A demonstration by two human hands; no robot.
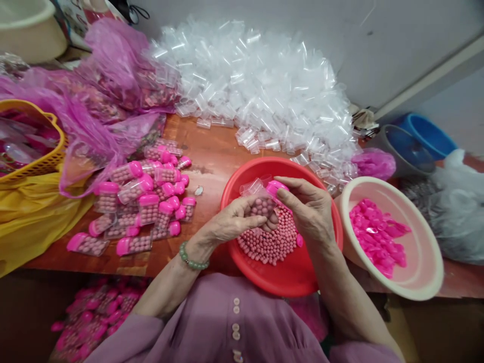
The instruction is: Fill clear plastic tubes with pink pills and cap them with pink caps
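Already a cluster of capped vials (145, 206) lies toward the worktop's left edge, while a big heap of empty clear vials (260, 91) along the back edge remains unfilled. Over the red basin (302, 272) of pink beads (270, 242), the left hand (230, 222) pinches a bead-filled vial (260, 201); the right hand (308, 212) closes its grip on a pink cap (275, 186) at the vial's mouth. Whether the cap is seated is hidden by fingers. More caps (376, 234) wait in the cream basin (423, 287).
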